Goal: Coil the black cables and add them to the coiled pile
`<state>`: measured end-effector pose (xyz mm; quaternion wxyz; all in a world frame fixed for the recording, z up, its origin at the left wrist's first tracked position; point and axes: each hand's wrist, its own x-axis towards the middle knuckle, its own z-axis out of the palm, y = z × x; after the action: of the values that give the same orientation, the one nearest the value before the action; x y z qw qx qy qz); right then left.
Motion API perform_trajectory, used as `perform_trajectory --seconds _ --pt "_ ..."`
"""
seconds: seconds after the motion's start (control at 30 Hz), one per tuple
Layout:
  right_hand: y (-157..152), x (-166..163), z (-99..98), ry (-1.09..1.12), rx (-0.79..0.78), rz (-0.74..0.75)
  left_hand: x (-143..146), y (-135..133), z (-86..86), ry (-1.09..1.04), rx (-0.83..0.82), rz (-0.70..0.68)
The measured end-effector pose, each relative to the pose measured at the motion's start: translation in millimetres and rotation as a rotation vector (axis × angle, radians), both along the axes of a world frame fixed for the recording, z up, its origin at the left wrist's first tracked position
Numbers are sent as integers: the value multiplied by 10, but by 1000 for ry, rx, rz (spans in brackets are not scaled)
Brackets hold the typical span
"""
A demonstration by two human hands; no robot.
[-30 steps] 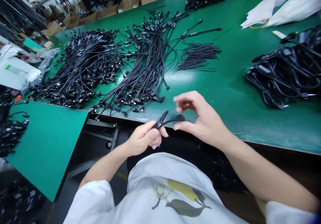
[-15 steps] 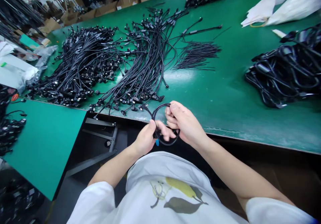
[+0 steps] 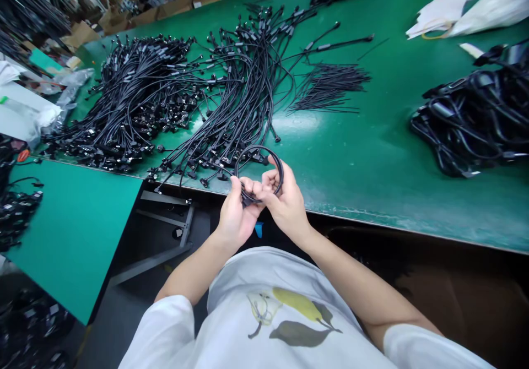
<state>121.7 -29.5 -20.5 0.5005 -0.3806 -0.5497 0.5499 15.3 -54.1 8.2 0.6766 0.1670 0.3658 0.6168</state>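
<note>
Apparently, cable pile (image 3: 140, 93): ten o'clock from the coil (image 3: 281, 174), probably for reach.
Left hand (image 3: 237, 215): pinching the coil's eight o'clock, seemingly keeping turns gathered.
Right hand (image 3: 286, 199): clamped on its four o'clock, likely steadying.
Thin strips (image 3: 330, 87): one o'clock.
Table edge (image 3: 372, 224): four o'clock; tabletop (image 3: 363, 148) gives room towards bundles (image 3: 467, 118).

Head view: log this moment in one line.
left hand: holding looped cable | right hand: holding same loop | beyond: loose cables, thin black strips | surface: green table
</note>
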Motion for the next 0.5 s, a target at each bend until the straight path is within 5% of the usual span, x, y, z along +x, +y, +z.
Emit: perform_trajectory --seconds 0.07,0.27,0.37,0.5 --pt "32 45 68 121 -101 96 -51 -17 -12 45 68 -28" --pt "126 223 358 333 -362 185 -175 -127 -107 434 253 -394" --pt "62 199 432 338 -345 178 -191 -160 -88 634 281 -426" --pt "-8 100 377 324 -239 218 -238 -130 -24 962 267 -643"
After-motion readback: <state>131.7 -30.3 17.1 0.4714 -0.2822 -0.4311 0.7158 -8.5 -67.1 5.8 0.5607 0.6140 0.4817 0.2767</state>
